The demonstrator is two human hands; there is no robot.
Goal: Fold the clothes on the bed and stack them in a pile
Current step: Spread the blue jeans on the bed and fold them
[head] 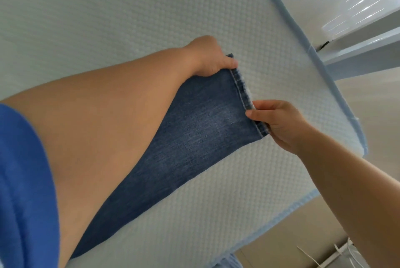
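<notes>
A person leans over the bed [108, 19] and holds one pair of blue jeans [194, 129] by the hem of its leg, the denim stretched flat across the quilted white mattress toward the bed's far right corner. The left hand [211, 57] grips the far end of the hem, its fingers [231, 63] curled over the cloth; the right hand [279, 122] pinches the near end, thumb on top and fingers [263, 105] clamped on the stitched edge. Held at both ends, the hem stays taut and square, which looks meant to line the leg up straight before a fold is made. The rest of the garment runs back toward the near edge of the bed and passes out of sight beneath the left forearm. In view: one garment, two hands, one blue sleeve [23, 181] at the left shoulder. No folded pile can be seen on the mattress, so the stacking appears not yet begun here.
</notes>
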